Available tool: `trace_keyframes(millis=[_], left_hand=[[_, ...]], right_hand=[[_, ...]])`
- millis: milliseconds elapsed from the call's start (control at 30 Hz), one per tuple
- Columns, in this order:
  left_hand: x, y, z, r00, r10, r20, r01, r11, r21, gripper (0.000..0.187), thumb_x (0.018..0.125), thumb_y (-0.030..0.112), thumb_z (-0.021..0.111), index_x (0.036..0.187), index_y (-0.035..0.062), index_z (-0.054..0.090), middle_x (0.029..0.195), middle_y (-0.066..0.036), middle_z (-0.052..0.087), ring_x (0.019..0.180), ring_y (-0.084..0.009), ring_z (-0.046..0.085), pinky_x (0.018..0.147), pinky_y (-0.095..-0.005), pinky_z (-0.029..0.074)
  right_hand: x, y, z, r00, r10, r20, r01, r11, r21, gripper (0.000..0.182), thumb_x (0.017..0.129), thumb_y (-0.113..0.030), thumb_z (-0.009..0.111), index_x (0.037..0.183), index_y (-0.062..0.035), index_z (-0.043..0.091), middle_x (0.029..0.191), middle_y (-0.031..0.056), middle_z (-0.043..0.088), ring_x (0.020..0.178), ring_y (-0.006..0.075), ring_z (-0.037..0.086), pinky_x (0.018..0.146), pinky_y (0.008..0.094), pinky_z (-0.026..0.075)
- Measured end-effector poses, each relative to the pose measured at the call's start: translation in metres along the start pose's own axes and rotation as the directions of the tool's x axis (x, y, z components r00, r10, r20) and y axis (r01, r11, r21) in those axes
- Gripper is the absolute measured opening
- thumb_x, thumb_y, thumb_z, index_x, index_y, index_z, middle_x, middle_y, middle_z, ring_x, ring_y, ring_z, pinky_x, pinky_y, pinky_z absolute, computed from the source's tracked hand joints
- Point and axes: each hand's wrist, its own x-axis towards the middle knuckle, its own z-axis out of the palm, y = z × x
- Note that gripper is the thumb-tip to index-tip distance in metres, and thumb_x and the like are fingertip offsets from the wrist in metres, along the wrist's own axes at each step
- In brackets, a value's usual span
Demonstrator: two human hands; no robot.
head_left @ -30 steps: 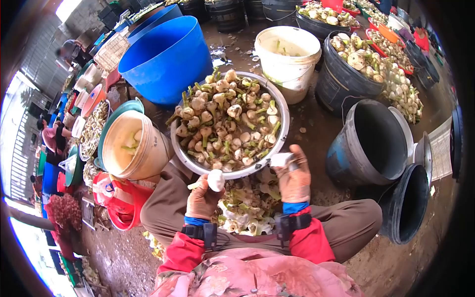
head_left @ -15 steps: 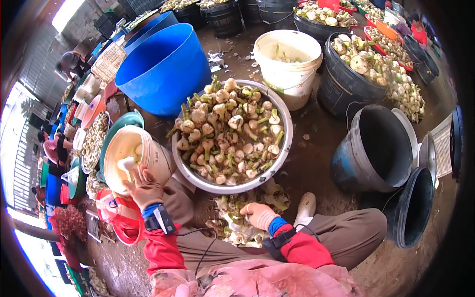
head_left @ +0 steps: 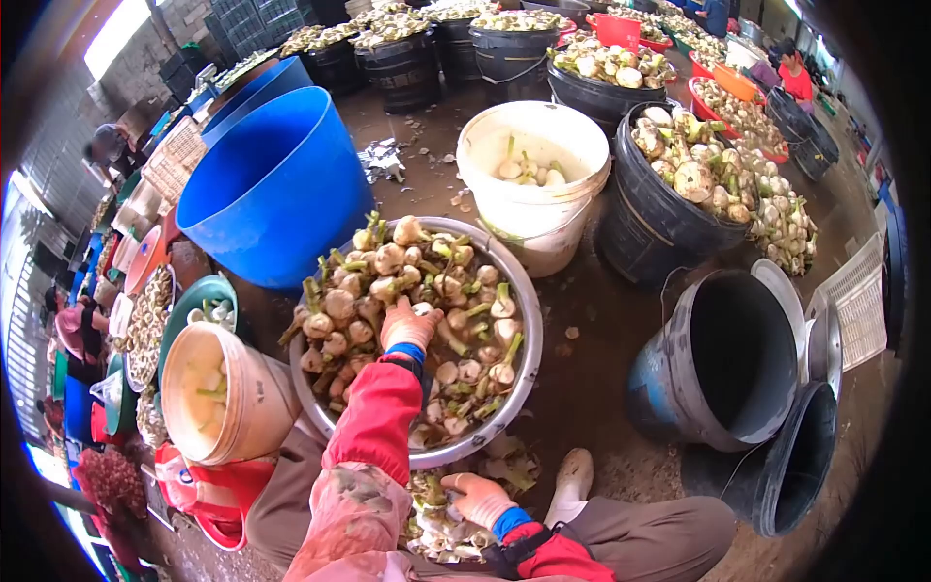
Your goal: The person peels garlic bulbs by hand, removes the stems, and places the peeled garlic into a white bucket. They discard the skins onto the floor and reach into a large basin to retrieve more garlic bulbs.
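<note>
A grey metal basin full of garlic bulbs with cut green stems stands before me. My left hand, in an orange-tinted glove, reaches into the heap, its fingers closed round a garlic bulb that shows between thumb and fingers. Below the basin's near rim, my right hand is closed, gloved alike; what it grips is hidden. Beneath it lies a pile of garlic peelings and trimmings. Left of the basin, a cream bucket holds liquid and pale pieces.
A big blue tub and a white bucket with bulbs in liquid stand behind the basin. At right are a heaped black tub and a dark bucket. A red-and-white bag lies left. Other people sit farther off.
My left hand has gone from the cream bucket, where a white bulb was at its fingers, over to the heap in the basin. My right hand stays low by the peelings. The view has shifted.
</note>
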Motion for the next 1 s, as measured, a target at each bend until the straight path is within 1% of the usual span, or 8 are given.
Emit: trace_keyframes(millis=[133, 200, 233, 300, 367, 500, 767, 1000], left_hand=[[0.012, 0.001, 0.010, 0.988, -0.043, 0.150, 0.033, 0.997, 0.070, 0.069, 0.064, 0.043, 0.074, 0.118, 0.0052, 0.053, 0.116, -0.019, 0.056, 0.108, -0.0317, 0.055, 0.089, -0.0391, 0.046], [-0.002, -0.008, 0.008, 0.987, -0.033, 0.157, 0.024, 0.998, 0.058, 0.065, 0.065, 0.039, 0.075, 0.116, 0.0047, 0.054, 0.112, -0.017, 0.059, 0.103, -0.0293, 0.058, 0.084, -0.0382, 0.049], [-0.018, -0.014, 0.002, 0.976, -0.010, 0.217, 0.074, 0.954, -0.290, 0.058, 0.067, 0.034, 0.074, 0.113, 0.0050, 0.055, 0.107, -0.013, 0.060, 0.096, -0.0247, 0.059, 0.078, -0.0363, 0.050], [-0.041, -0.053, 0.003, 0.922, 0.228, 0.313, 0.159, 0.512, -0.844, 0.038, 0.075, 0.018, 0.069, 0.109, 0.0062, 0.055, 0.091, -0.003, 0.060, 0.073, -0.0127, 0.058, 0.062, -0.0291, 0.051], [-0.095, -0.072, -0.011, 0.853, 0.329, 0.406, 0.405, 0.075, -0.911, 0.036, 0.078, 0.017, 0.069, 0.110, 0.0070, 0.054, 0.091, -0.004, 0.061, 0.073, -0.0155, 0.060, 0.066, -0.0311, 0.053], [-0.194, -0.099, -0.026, 0.799, 0.373, 0.471, 0.527, -0.057, -0.848, 0.054, 0.077, 0.024, 0.073, 0.121, 0.0109, 0.046, 0.106, -0.007, 0.060, 0.093, -0.0204, 0.062, 0.078, -0.0358, 0.054], [-0.288, -0.098, -0.036, 0.941, 0.192, 0.280, 0.239, 0.211, -0.948, 0.070, 0.072, 0.008, 0.076, 0.129, 0.0071, 0.035, 0.106, -0.007, 0.056, 0.095, -0.0182, 0.057, 0.084, -0.0330, 0.049], [-0.300, -0.107, -0.009, 0.953, 0.255, -0.165, -0.303, 0.759, -0.576, 0.077, 0.060, 0.017, 0.086, 0.123, 0.0068, 0.042, 0.104, -0.011, 0.059, 0.092, -0.0200, 0.059, 0.081, -0.0322, 0.049]], right_hand=[[0.003, 0.001, -0.003, 0.997, -0.047, -0.055, 0.050, 0.997, 0.065, 0.048, 0.073, -0.003, 0.053, 0.120, -0.0074, 0.056, 0.110, 0.0128, 0.063, 0.093, 0.0230, 0.062, 0.081, 0.0306, 0.049], [0.003, -0.007, -0.009, 0.993, 0.114, -0.014, -0.108, 0.969, 0.221, 0.047, 0.074, 0.000, 0.052, 0.121, -0.0055, 0.056, 0.104, 0.0102, 0.064, 0.085, 0.0187, 0.063, 0.073, 0.0302, 0.051], [0.007, -0.002, -0.006, 0.997, 0.064, -0.043, -0.046, 0.945, 0.323, 0.046, 0.075, 0.003, 0.051, 0.120, -0.0051, 0.056, 0.099, 0.0076, 0.065, 0.082, 0.0147, 0.063, 0.068, 0.0290, 0.052], [-0.002, -0.015, -0.014, 0.973, 0.224, -0.051, -0.153, 0.798, 0.583, 0.046, 0.076, 0.005, 0.049, 0.120, -0.0052, 0.056, 0.097, 0.0063, 0.064, 0.083, 0.0137, 0.062, 0.072, 0.0269, 0.051], [0.013, 0.008, 0.001, 0.917, -0.008, -0.399, 0.178, 0.904, 0.390, 0.048, 0.074, 0.008, 0.046, 0.119, -0.0053, 0.057, 0.101, 0.0064, 0.064, 0.089, 0.0148, 0.061, 0.080, 0.0257, 0.049], [0.001, -0.023, -0.011, 0.864, 0.046, -0.502, 0.353, 0.655, 0.668, 0.039, 0.078, 0.010, 0.046, 0.114, 0.0016, 0.058, 0.108, 0.0088, 0.063, 0.099, 0.0146, 0.058, 0.089, 0.0255, 0.044], [-0.010, -0.019, 0.009, 0.954, -0.001, -0.301, 0.282, 0.355, 0.891, 0.035, 0.081, 0.003, 0.058, 0.116, 0.0001, 0.058, 0.106, 0.0061, 0.063, 0.094, 0.0117, 0.058, 0.082, 0.0242, 0.046], [0.012, 0.005, 0.026, 0.859, -0.052, -0.509, 0.407, 0.671, 0.620, 0.035, 0.078, -0.003, 0.051, 0.111, -0.0017, 0.061, 0.096, 0.0096, 0.066, 0.086, 0.0183, 0.060, 0.078, 0.0284, 0.046]])
